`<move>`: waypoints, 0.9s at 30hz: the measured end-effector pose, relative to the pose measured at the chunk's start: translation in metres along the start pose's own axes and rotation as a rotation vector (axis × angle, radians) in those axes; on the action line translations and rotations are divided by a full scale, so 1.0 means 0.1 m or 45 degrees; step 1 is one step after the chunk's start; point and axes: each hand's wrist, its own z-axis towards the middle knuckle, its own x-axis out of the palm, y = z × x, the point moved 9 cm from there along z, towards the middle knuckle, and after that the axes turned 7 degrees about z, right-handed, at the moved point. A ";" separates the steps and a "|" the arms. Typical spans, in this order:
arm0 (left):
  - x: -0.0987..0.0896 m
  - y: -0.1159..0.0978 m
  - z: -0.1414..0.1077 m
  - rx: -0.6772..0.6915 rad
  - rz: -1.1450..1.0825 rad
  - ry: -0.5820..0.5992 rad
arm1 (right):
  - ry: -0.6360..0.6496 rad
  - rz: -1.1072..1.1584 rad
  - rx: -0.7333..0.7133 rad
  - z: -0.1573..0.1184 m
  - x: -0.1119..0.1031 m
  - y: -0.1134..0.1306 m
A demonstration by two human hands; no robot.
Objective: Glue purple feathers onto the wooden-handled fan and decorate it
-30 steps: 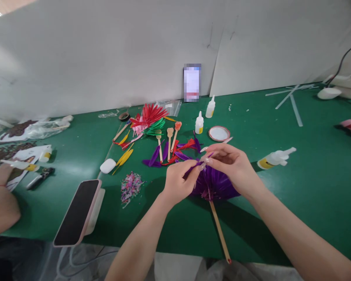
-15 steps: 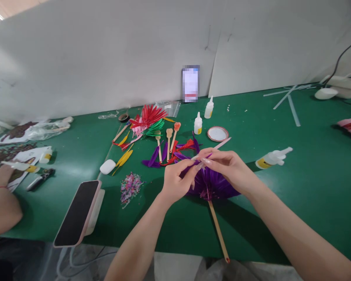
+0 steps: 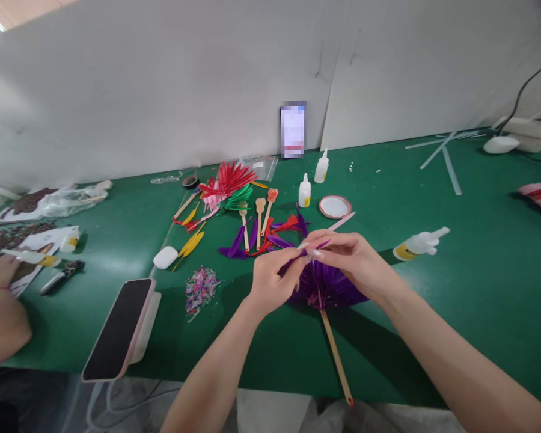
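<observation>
head view: the green surface (image 3: pixel 491 288) spreads out in front of me, and the purple fan (image 3: pixel 336 288) is near its front edge, straight below and just on my side of my fingers. its wooden handle (image 3: pixel 336 355) gives the long axis: it runs from the fan's base back toward me, slanting a little to my right, its tip by the front edge. whether the fan rests flat is hidden.

my left hand (image 3: pixel 273 273) covers the fan's left side, my right hand (image 3: pixel 356 255) its upper right; neither looks clearly nearer to the base. both are pinching, thumbs against fingers, with the fingertips meeting over the fan's far part.

beyond my right hand, well apart on that side, a white bottle (image 3: pixel 415 246) lies with its nozzle pointing away to the right.

smallest is the thing pinched between the hands, a slim purple feather (image 3: pixel 325 243) by its look, mostly hidden. it lies roughly left to right, so crosswise to the handle, its tip poking out rightward.
</observation>
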 end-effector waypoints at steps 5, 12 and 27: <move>-0.02 0.00 0.00 0.010 0.017 -0.043 | 0.027 -0.030 -0.001 -0.01 0.03 0.04; -0.02 -0.02 -0.02 0.062 0.115 -0.054 | 0.024 -0.043 -0.016 0.00 0.01 0.03; -0.09 -0.16 -0.05 0.252 0.300 -0.199 | 0.005 0.019 0.031 -0.01 0.01 0.00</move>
